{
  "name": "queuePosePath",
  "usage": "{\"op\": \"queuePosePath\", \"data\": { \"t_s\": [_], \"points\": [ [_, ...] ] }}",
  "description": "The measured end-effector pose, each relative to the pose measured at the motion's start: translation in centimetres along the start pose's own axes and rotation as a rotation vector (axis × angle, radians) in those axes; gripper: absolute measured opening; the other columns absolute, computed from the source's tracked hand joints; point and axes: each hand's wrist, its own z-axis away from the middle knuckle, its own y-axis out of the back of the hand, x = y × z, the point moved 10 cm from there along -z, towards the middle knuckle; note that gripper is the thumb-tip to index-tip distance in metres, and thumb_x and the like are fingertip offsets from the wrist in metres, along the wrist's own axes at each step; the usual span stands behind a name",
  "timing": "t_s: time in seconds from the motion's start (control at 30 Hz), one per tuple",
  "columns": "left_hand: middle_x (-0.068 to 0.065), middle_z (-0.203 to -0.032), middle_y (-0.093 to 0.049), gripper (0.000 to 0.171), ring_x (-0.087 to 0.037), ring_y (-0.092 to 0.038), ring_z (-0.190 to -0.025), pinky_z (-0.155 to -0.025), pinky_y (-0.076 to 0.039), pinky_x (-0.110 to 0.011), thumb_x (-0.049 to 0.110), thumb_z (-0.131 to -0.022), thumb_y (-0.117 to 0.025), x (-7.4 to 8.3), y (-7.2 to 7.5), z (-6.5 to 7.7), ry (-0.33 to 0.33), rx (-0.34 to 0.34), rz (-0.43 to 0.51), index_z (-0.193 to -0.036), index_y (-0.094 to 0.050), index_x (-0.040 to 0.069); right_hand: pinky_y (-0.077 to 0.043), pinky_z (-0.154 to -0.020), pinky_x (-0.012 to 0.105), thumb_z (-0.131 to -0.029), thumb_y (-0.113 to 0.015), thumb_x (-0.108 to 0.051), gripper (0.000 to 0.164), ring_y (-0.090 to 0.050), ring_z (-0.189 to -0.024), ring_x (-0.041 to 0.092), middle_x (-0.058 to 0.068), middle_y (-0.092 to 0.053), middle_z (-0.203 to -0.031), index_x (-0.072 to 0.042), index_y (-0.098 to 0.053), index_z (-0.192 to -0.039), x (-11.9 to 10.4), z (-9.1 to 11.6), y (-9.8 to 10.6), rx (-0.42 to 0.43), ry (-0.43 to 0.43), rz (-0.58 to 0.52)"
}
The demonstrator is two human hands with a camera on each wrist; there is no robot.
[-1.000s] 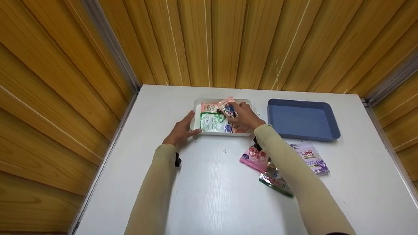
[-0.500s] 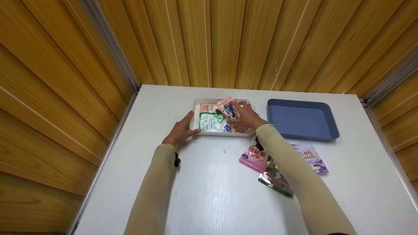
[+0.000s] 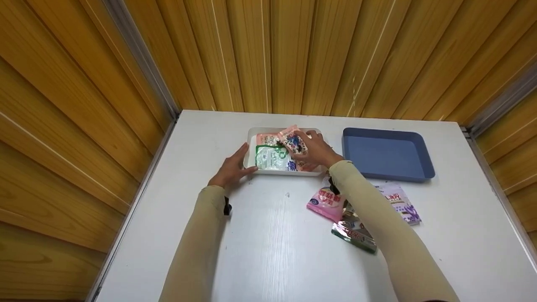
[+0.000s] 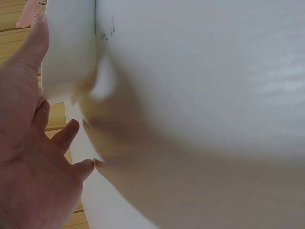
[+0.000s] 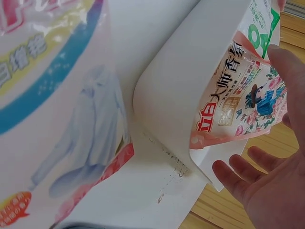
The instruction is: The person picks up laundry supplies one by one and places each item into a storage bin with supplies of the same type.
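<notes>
In the head view, my right hand (image 3: pixel 315 149) pinches a pink flowered sachet (image 3: pixel 292 140) between thumb and fingers, tilted over the right half of a white tray (image 3: pixel 282 172). Inside the tray lie a green-and-white sachet (image 3: pixel 270 158) and a pink sachet (image 3: pixel 265 139). Another flowered sachet (image 5: pixel 238 98) shows at the tray's near right corner in the right wrist view, partly under my hand in the head view. My left hand (image 3: pixel 230 169) rests against the tray's left end, fingers extended, thumb at the near rim.
Right of the white tray stands a blue tray (image 3: pixel 388 153). Below it on the white table (image 3: pixel 268 235) lie a pink bag (image 3: pixel 325 204), a shiny green-edged packet (image 3: pixel 354 235) and a purple bag (image 3: pixel 400 203), partly behind my right forearm. Wooden panels (image 3: pixel 289 54) rise behind.
Hardly anything differs. Both hands stay at the white tray, and the pinched sachet keeps its tilt; the head view has shifted very slightly.
</notes>
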Motion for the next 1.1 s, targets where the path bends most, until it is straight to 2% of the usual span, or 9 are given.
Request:
{"op": "queuePosePath", "data": {
  "t_s": [0.2, 0.47, 0.67, 1.1],
  "points": [
    [0.004, -0.173, -0.009, 0.099, -0.023, -0.01, -0.159, -0.128, -0.011, -0.045, 0.045, -0.092, -0.076, 0.1, 0.1, -0.2, -0.015, 0.002, -0.02, -0.167, -0.013, 0.027, -0.04, -0.107, 0.071, -0.09, -0.078, -0.046, 0.089, -0.027, -0.145, 0.046, 0.023, -0.026, -0.16, -0.031, -0.028, -0.162, -0.2, 0.3, 0.3, 0.021, 0.036, 0.028],
    [0.006, -0.173, -0.008, 0.098, -0.022, -0.009, -0.159, -0.128, -0.01, -0.043, 0.044, -0.093, -0.075, 0.1, 0.0, -0.3, -0.002, -0.004, -0.016, -0.167, -0.013, 0.026, -0.043, -0.107, 0.068, -0.089, -0.08, -0.041, 0.09, -0.032, -0.143, 0.046, 0.023, -0.029, -0.158, -0.027, -0.029, -0.163, -0.8, 1.4, 0.7, 0.063, 0.14, 0.074],
    [0.005, -0.173, -0.009, 0.099, -0.022, -0.008, -0.159, -0.128, -0.009, -0.043, 0.045, -0.093, -0.075, 0.2, -0.1, -0.4, -0.012, -0.002, -0.018, -0.167, -0.013, 0.026, -0.047, -0.104, 0.066, -0.089, -0.081, -0.043, 0.092, -0.036, -0.139, 0.046, 0.023, -0.03, -0.158, -0.029, -0.028, -0.163, -0.8, 2.3, 1.1, 0.081, 0.168, 0.101],
    [0.01, -0.172, -0.007, 0.099, -0.022, -0.007, -0.159, -0.128, -0.009, -0.045, 0.047, -0.092, -0.076, -0.1, -0.2, -0.3, 0.007, -0.02, 0.004, -0.167, -0.013, 0.03, -0.047, -0.102, 0.065, -0.087, -0.081, -0.048, 0.091, -0.038, -0.138, 0.044, 0.02, -0.031, -0.159, -0.029, -0.033, -0.162, -1.0, 6.0, 1.7, 0.121, 0.239, 0.132]
  ]
}}
